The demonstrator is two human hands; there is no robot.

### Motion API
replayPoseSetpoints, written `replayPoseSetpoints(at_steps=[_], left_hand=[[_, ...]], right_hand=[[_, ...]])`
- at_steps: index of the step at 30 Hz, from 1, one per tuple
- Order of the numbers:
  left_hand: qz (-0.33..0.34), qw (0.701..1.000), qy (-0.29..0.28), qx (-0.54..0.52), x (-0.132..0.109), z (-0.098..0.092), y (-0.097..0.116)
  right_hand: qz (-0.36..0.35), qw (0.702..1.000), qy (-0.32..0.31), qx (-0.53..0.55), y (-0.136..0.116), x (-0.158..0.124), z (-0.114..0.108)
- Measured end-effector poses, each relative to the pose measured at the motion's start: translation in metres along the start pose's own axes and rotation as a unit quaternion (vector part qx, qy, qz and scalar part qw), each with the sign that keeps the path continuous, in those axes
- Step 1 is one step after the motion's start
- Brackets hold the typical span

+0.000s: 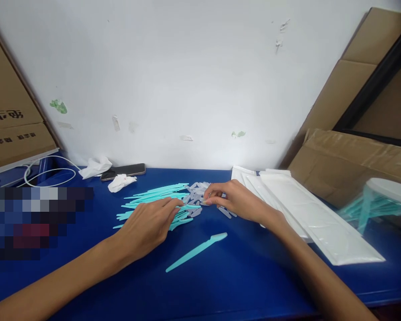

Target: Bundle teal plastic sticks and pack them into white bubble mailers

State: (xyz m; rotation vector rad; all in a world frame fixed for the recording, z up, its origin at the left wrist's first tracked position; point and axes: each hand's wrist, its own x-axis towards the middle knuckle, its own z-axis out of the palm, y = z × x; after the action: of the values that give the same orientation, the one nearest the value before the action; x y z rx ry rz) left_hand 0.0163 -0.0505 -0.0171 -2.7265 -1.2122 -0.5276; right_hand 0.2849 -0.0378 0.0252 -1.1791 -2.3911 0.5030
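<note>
My left hand [152, 223] is closed in a pinch on a turquoise eyebrow razor [191, 207], whose head end sticks out past the fingertips to the right. Under and behind that hand lies a pile of similar turquoise razors [153, 193], handles pointing left. My right hand [235, 199] has its thumb and fingers pinched together over a heap of small translucent blade caps [196, 192]; what it holds, if anything, is too small to make out. Nearer to me, a single razor [197, 252] lies slantwise on the blue table, with a paler cover over its head.
White padded envelopes [321, 218] lie stacked to the right, before a cardboard box [357, 156]. A white-rimmed clear container [384, 200] of turquoise razors is at far right. A phone [127, 170], crumpled tissues [95, 167] and a white cable [50, 170] sit back left.
</note>
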Motion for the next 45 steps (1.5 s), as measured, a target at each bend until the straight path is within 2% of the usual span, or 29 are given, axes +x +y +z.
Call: replayPoseSetpoints(at_steps=[3,9,14,19,23,26,29,33,39,45], left_hand=[[-0.006,1.0,0.026,-0.016,0.0,0.0,0.0],[-0.011,0.996,0.041,-0.076,-0.001,0.002,0.003],[-0.041,0.988,0.005,-0.152,-0.004,0.002,0.011],[-0.077,0.977,-0.045,-0.195,0.001,-0.012,0.015],[-0.035,0.992,-0.032,-0.119,0.007,-0.029,0.006],[0.011,0.993,-0.101,-0.06,0.006,-0.038,0.001],[0.032,0.985,-0.159,-0.053,0.003,-0.04,0.002],[0.039,0.982,-0.177,-0.047,0.002,-0.036,0.005],[0.038,0.98,-0.189,-0.048,0.001,-0.03,0.005],[0.029,0.98,-0.193,-0.046,-0.002,-0.029,0.008]], right_hand=[[-0.003,1.0,-0.003,0.011,0.0,0.0,0.002],[-0.015,0.998,0.0,0.06,-0.004,0.002,0.009],[-0.033,0.995,0.01,0.093,-0.013,0.004,0.021],[-0.015,0.994,-0.045,0.094,-0.009,0.002,0.012],[0.012,0.989,-0.101,0.103,0.0,-0.001,0.003],[0.012,0.985,-0.146,0.09,0.005,-0.001,0.003],[0.024,0.99,-0.134,0.049,0.012,-0.001,0.0],[0.078,0.993,-0.086,-0.024,0.027,-0.005,-0.011],[0.153,0.978,-0.142,-0.02,0.038,-0.009,-0.016],[0.123,0.98,-0.154,-0.015,0.037,-0.008,-0.01]])
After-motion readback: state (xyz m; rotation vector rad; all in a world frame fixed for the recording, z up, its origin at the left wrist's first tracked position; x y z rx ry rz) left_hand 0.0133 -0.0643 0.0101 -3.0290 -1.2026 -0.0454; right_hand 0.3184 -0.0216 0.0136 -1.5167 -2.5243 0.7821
